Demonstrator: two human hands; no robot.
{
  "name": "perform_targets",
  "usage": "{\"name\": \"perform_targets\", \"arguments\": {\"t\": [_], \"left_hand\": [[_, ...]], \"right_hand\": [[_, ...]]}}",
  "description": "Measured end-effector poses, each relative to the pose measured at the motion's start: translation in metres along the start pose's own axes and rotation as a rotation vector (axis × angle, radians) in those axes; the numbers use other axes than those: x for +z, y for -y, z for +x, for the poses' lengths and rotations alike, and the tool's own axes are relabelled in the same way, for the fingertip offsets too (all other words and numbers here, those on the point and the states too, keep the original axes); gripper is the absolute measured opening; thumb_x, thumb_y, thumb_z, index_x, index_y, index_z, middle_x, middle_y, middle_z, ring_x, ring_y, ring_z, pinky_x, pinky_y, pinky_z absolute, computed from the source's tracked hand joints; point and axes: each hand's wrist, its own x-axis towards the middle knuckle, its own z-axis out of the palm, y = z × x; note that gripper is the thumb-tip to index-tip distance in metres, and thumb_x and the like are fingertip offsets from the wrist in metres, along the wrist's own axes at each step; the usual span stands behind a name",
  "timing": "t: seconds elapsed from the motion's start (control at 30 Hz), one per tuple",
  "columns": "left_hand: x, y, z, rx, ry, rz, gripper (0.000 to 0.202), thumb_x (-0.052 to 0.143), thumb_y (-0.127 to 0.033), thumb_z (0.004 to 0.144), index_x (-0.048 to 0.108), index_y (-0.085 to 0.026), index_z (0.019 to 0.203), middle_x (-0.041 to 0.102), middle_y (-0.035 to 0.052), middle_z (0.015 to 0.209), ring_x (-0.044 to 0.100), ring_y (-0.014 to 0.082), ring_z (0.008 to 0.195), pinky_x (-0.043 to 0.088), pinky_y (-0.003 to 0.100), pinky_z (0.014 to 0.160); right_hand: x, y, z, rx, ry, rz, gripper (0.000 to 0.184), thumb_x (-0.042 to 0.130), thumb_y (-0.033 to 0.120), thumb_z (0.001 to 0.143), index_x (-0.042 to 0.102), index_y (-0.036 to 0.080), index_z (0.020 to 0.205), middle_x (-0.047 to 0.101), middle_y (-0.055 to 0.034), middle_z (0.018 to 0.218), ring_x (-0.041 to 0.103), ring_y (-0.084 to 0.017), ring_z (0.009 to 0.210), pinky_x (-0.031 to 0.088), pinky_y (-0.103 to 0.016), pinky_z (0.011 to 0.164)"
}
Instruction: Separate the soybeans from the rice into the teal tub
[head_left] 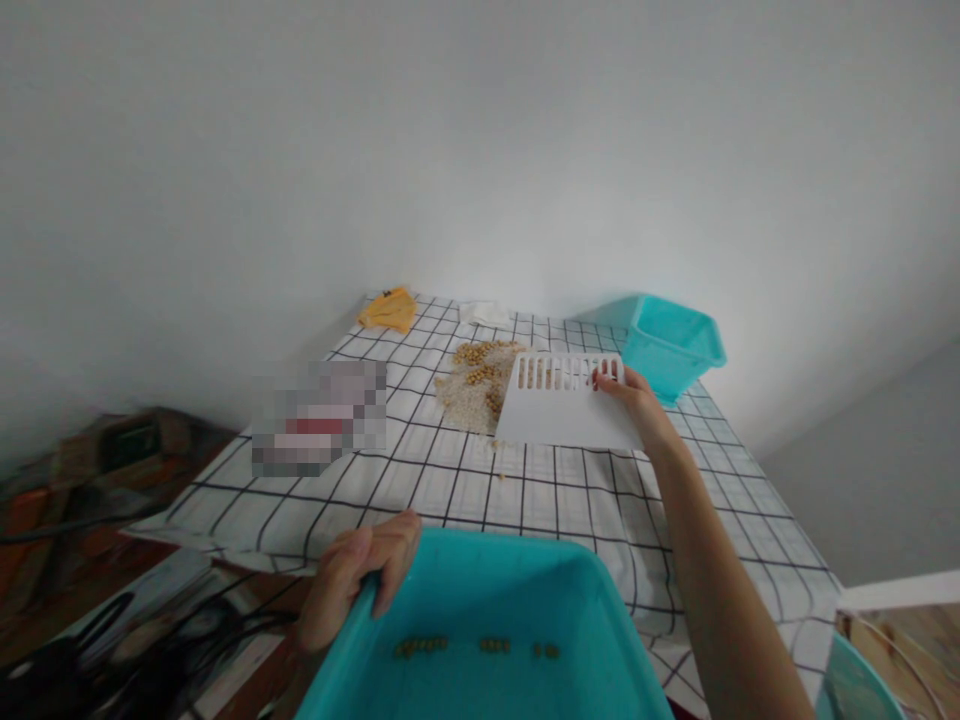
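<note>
My right hand [634, 395] pinches the slotted edge of a white scraper board [566, 405], held tilted on the checked tablecloth [465, 480], just right of the grain and bean pile [476, 385]. My left hand [360, 580] has fingers curled over the rim of the near teal tub [480, 600], a few beans [480, 647] inside. Second teal tub [671, 340] far right; yellow cloth [388, 308] far left.

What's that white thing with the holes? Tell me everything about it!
The white scraper is a flat sheet, plastic by its look, with a row of slots along its far edge. The right hand grips its far right corner, holding it on the checked tablecloth, its left edge against the pile of beans and grains.
</note>
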Motion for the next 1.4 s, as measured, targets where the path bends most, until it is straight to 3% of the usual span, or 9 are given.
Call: {"name": "perform_targets", "arguments": {"t": [0.4, 1.0, 1.1, 1.4], "left_hand": [[-0.004, 0.003, -0.004, -0.018, -0.015, -0.009, 0.066, 0.022, -0.04, 0.108, 0.044, -0.02, 0.049, 0.044, 0.0021, 0.045, 0.043, 0.0182, 0.05, 0.039, 0.036, 0.059], [0.002, -0.001, 0.0, 0.02, -0.034, -0.034, 0.066, 0.022, -0.039, 0.108, 0.043, -0.019, 0.049, 0.041, 0.0012, 0.044, 0.04, 0.0172, 0.049, 0.036, 0.035, 0.058], [0.0, -0.001, -0.001, 0.009, -0.005, -0.04, 0.065, 0.021, -0.038, 0.108, 0.043, -0.02, 0.049, 0.043, 0.0015, 0.046, 0.041, 0.018, 0.051, 0.036, 0.036, 0.059], [-0.006, 0.007, -0.006, -0.019, 0.032, -0.067, 0.066, 0.019, -0.039, 0.108, 0.046, -0.02, 0.051, 0.045, 0.0021, 0.05, 0.042, 0.019, 0.054, 0.038, 0.037, 0.063]], "right_hand": [[0.011, 0.001, -0.003, 0.023, 0.026, -0.012, 0.028, 0.08, 0.039, 0.064, 0.067, 0.023, 0.082, 0.07, 0.0007, 0.071, 0.061, -0.019, 0.059, 0.045, -0.03, 0.059], [0.009, -0.007, -0.003, -0.005, 0.112, -0.048, 0.026, 0.08, 0.042, 0.069, 0.068, 0.023, 0.083, 0.071, 0.0004, 0.074, 0.063, -0.02, 0.063, 0.046, -0.029, 0.058], [0.008, -0.01, -0.001, -0.016, 0.186, -0.072, 0.025, 0.081, 0.04, 0.07, 0.072, 0.022, 0.084, 0.074, -0.0015, 0.08, 0.065, -0.02, 0.07, 0.049, -0.029, 0.064], [0.004, -0.015, 0.004, 0.014, 0.607, -0.295, 0.028, 0.082, 0.042, 0.072, 0.077, 0.017, 0.084, 0.075, -0.0025, 0.086, 0.065, -0.018, 0.079, 0.053, -0.032, 0.079]]}}
